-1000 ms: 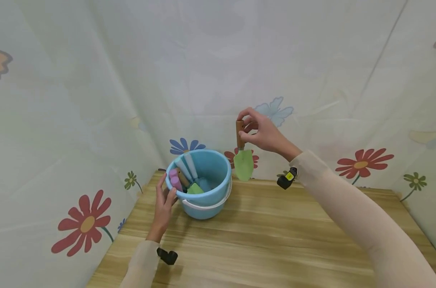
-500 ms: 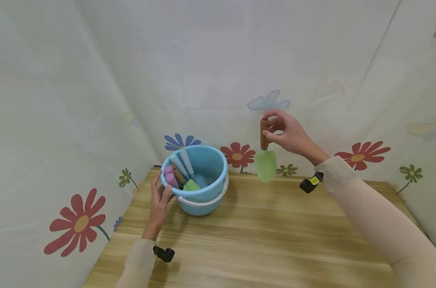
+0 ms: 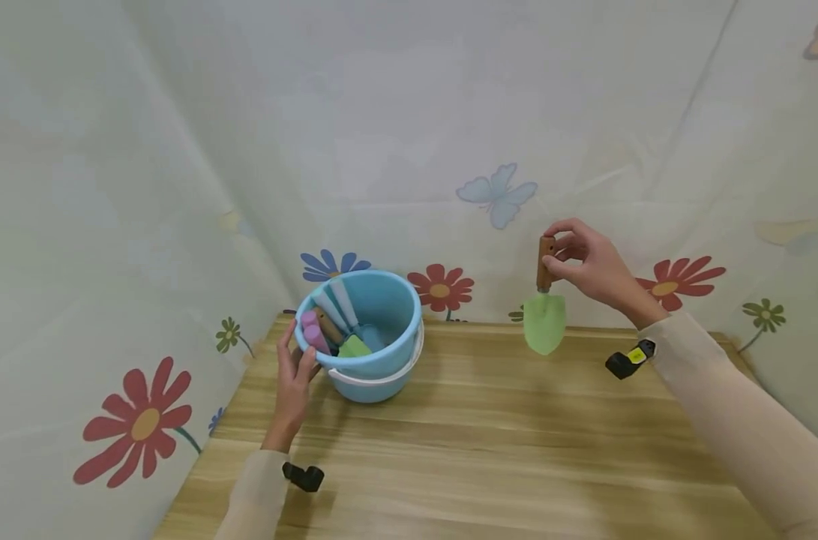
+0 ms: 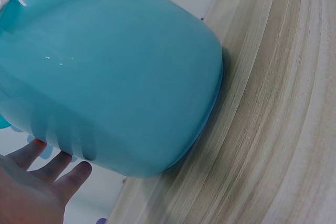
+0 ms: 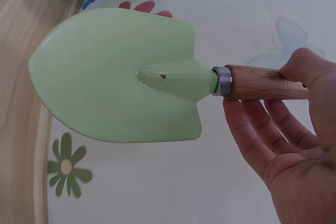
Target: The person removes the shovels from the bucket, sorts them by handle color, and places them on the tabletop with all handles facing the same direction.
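Observation:
My right hand (image 3: 594,262) pinches a garden trowel by its brown wooden handle (image 5: 254,82), thumb against several fingertips. Its pale green blade (image 3: 545,324) points down, above the back of the table in the head view. A light blue bucket (image 3: 375,371) stands upright on the table at the left. Straight fingers of my left hand (image 3: 292,394) touch the outside of its wall, close below the rim, as the left wrist view (image 4: 39,187) also shows. Inside lean pink handles (image 3: 316,337), light blue handles (image 3: 344,304), a brown wooden handle (image 3: 329,326) and a green blade (image 3: 353,347).
The bucket's white carrying handle (image 3: 382,380) hangs down on its near side. Beneath everything is a wood-grain table (image 3: 462,450). A pale sheet printed with flowers and a butterfly (image 3: 498,193) rises behind the table's back edge and at both sides.
My right hand has carried the trowel to the right, away from the bucket, and slightly lower. My left hand stays at the bucket, which has kept its place on the table.

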Available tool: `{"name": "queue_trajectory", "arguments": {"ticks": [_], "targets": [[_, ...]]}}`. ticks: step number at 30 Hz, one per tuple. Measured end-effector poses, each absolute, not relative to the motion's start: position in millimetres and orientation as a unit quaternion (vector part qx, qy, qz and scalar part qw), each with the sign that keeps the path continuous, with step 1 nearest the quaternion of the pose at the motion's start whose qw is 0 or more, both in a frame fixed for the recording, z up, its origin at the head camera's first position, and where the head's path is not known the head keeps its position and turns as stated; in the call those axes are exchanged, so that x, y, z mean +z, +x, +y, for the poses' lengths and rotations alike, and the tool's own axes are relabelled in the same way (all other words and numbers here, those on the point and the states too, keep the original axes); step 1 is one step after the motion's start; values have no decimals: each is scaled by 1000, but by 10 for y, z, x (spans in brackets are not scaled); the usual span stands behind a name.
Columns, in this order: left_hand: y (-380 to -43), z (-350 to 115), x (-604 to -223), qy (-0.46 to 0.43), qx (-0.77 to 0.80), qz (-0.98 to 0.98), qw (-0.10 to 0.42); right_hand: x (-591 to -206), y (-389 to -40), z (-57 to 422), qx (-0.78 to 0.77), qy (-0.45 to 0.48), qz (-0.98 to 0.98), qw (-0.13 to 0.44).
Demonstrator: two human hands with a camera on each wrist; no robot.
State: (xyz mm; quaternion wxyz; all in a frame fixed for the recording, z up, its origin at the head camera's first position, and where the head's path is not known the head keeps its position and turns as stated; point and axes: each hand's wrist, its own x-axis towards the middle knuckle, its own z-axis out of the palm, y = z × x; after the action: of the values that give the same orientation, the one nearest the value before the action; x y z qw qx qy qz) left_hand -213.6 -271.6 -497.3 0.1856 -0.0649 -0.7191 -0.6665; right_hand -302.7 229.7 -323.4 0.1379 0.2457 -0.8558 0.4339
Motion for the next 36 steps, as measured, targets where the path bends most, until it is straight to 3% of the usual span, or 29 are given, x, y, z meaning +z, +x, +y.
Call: {"name": "queue_trajectory", "arguments": {"ticks": [16, 28, 36], "targets": [[-2101, -2721, -4994, -61, -660, -727, 179, -3662, -2859, 3043, 405, 169, -890, 124], [-2132, -2713, -4977, -70, -661, -724, 186, -4035, -2794, 3495, 405, 172, -888, 130], [-2137, -2725, -4977, -70, -657, -728, 186, -4205, -2789, 3700, 386, 132, -909, 86]]}}
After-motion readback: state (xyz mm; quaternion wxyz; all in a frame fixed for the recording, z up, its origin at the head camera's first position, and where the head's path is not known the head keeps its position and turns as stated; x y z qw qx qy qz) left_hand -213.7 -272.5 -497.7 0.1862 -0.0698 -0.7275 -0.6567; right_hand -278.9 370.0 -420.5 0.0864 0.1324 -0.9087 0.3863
